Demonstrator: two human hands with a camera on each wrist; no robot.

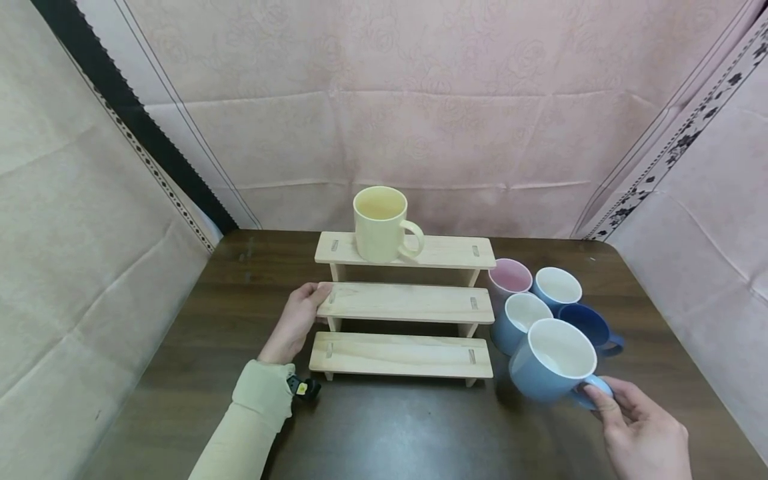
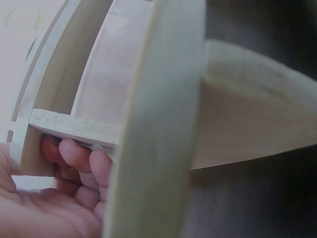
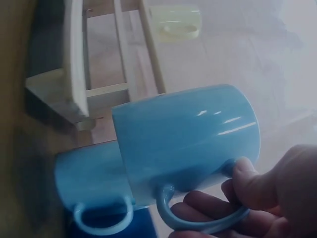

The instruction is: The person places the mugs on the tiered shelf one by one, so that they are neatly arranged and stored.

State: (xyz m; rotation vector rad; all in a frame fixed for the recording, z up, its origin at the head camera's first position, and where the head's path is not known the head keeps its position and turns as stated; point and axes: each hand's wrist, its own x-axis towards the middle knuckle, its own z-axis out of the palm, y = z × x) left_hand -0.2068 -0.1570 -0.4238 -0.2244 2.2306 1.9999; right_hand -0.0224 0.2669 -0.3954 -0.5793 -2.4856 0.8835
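My right hand (image 1: 645, 427) pinches the handle of a light blue mug (image 1: 549, 363), thumb on top and fingers curled through the loop in the right wrist view. The mug (image 3: 185, 139) is raised in front of the other cups, its white inside showing. At the left, my left hand (image 1: 297, 320) grips the left end of the middle board of a three-step wooden shelf (image 1: 402, 301). From the left wrist view, its curled fingers (image 2: 77, 154) lie against the underside of the board. A pale yellow mug (image 1: 379, 230) stands on the top step, handle to the right.
Right of the shelf stand a pink mug (image 1: 510, 275), two more light blue mugs, one at the back (image 1: 557, 285) and one nearer (image 1: 521, 323), and a dark blue mug (image 1: 585, 323). The dark wooden table (image 1: 408, 433) is bounded by pale patterned cloth (image 1: 420, 133).
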